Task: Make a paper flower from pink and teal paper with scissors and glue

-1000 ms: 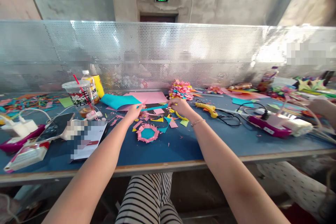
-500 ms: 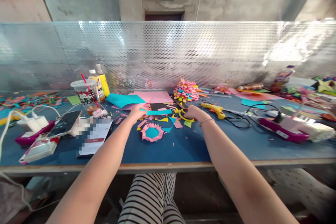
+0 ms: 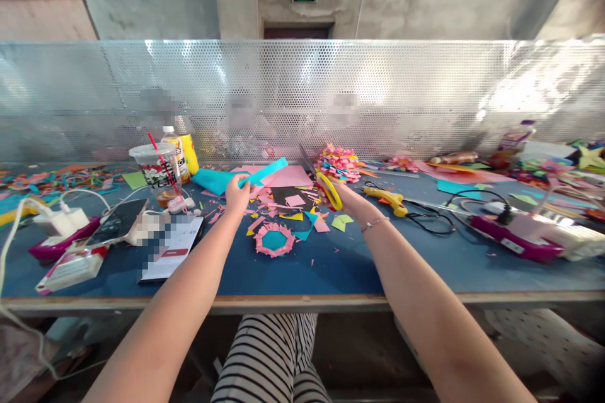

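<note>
My left hand (image 3: pixel 239 192) pinches a blue paper strip (image 3: pixel 269 171), which slants up to the right above the table. In my right hand (image 3: pixel 344 197) is a pair of yellow-handled scissors (image 3: pixel 329 190), the blades pointing up and away to the left. Strip and scissors are apart. Nearer me lies a ring of folded pink paper with a blue centre (image 3: pixel 274 239). Beyond my right hand stands a pink and yellow paper cluster (image 3: pixel 338 162). A larger blue sheet (image 3: pixel 210 181) and a pink sheet (image 3: pixel 297 175) lie behind my left hand.
Paper scraps litter the middle. At left are a plastic cup (image 3: pixel 158 167), phone (image 3: pixel 118 220), tablet (image 3: pixel 177 249) and power strip (image 3: pixel 51 249). A second yellow pair of scissors (image 3: pixel 390 200), black cable (image 3: pixel 432 227) and purple power strip (image 3: pixel 517 239) lie right. A perforated metal screen (image 3: pixel 302 82) borders the back.
My left hand has moved slightly back and left, lifting and tilting the blue strip. My right hand has raised the scissors off the table, turning the blades upward.
</note>
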